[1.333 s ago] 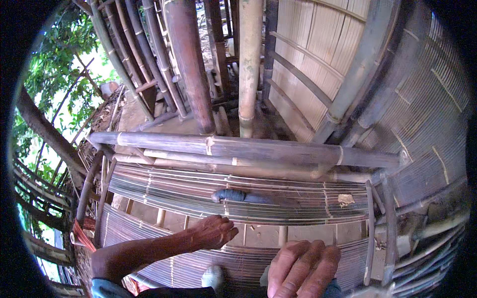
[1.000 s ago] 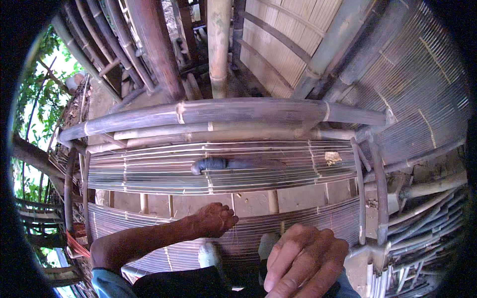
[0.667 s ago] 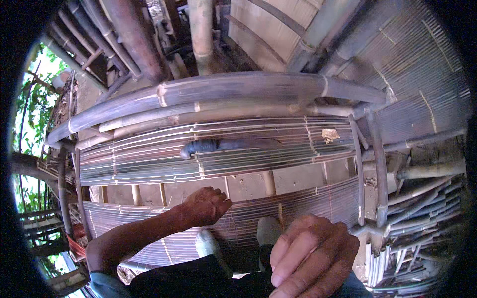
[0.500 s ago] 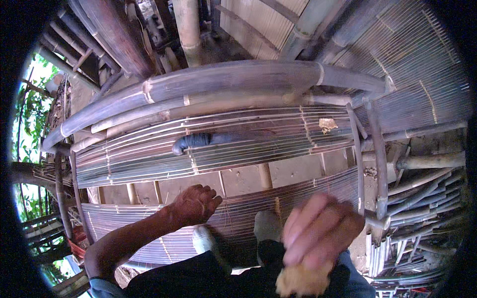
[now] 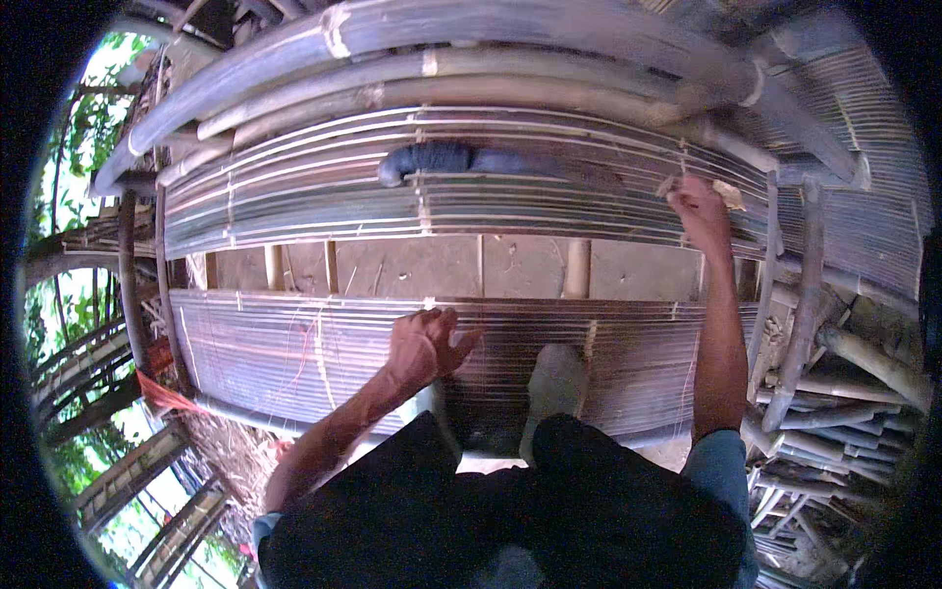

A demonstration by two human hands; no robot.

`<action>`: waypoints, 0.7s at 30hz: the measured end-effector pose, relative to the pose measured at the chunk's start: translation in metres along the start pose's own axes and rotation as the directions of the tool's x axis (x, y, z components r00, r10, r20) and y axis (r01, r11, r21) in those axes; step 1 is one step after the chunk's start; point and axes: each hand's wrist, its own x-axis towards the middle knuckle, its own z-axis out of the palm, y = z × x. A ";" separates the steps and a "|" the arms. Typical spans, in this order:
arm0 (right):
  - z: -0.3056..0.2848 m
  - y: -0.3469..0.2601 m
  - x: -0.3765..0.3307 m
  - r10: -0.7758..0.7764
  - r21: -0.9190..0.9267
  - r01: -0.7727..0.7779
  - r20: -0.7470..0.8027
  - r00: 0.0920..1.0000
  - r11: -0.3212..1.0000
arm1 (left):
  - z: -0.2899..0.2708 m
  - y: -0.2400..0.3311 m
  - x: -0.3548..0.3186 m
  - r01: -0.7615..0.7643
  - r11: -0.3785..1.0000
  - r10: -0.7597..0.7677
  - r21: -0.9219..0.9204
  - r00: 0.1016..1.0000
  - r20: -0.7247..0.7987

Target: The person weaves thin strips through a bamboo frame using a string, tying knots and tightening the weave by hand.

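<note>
My right hand [image 5: 699, 208] reaches far out over the upper panel of thin slats [image 5: 324, 201]. Its fingers are curled, and a tan scrap [image 5: 667, 186] shows at their tips. Right beside the hand lies a second, crumpled yellowish-tan piece [image 5: 731, 194]. My left hand [image 5: 422, 346] hovers empty above the near slatted panel [image 5: 245, 339], thumb apart and fingers loosely bent. Between the hands, on the upper panel, rests a long dark tool [image 5: 437, 158] like a knife, its bent handle wrapped in cord.
Thick bamboo poles [image 5: 549, 29] run along the far side. A gap between the panels shows bare ground [image 5: 412, 265]. My feet, in pale coverings [image 5: 557, 383], are on the near panel. Cut bamboo lengths [image 5: 834, 452] are stacked at right; red-orange strands [image 5: 162, 395] hang at left.
My right hand has gone from near my lap, with a tan piece in it, out to the far right of the upper panel. My left hand has loosened from a fist. The view has tilted down.
</note>
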 end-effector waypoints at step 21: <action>0.018 -0.039 -0.286 0.144 -0.207 0.130 0.914 0.380 0.970 | 0.045 0.019 -0.003 0.143 0.987 -0.139 0.075 0.989 -0.054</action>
